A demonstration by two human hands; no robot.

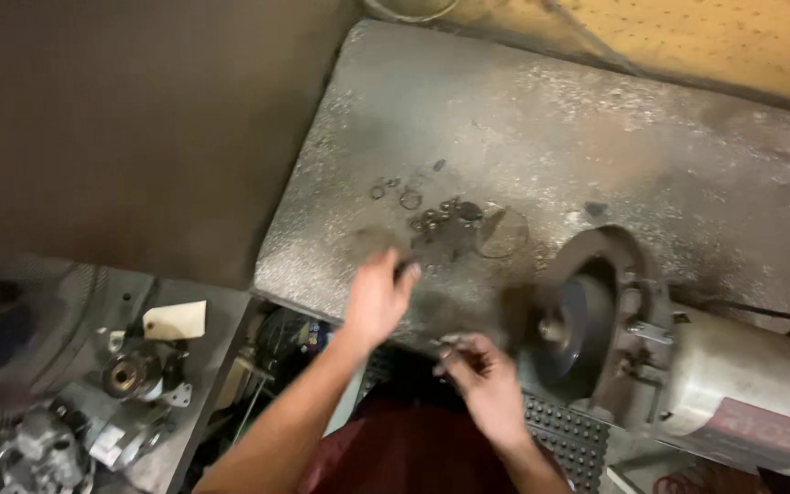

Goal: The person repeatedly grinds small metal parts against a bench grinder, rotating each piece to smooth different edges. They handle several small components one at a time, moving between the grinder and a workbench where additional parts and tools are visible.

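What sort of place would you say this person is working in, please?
Probably a metalworking or repair workshop: a bench grinder with a dark wheel, small metal rings and washers on a gritty grey benchtop, and grimy machine parts below.

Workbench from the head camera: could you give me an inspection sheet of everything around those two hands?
Surface: grey metal bench top, dusty and speckled, with dark smudges.
Job's things: small rings and washers in a loose cluster; bench grinder at the right, wheel facing the hands.
Clutter: machine parts and a blank tag on a lower shelf at the left.
Grippers: left hand open, reaching toward the rings; right hand pinching a small metal piece, too blurred to identify.
Cables: dark cord behind the grinder.
Surroundings: pegboard behind; studded mat below.
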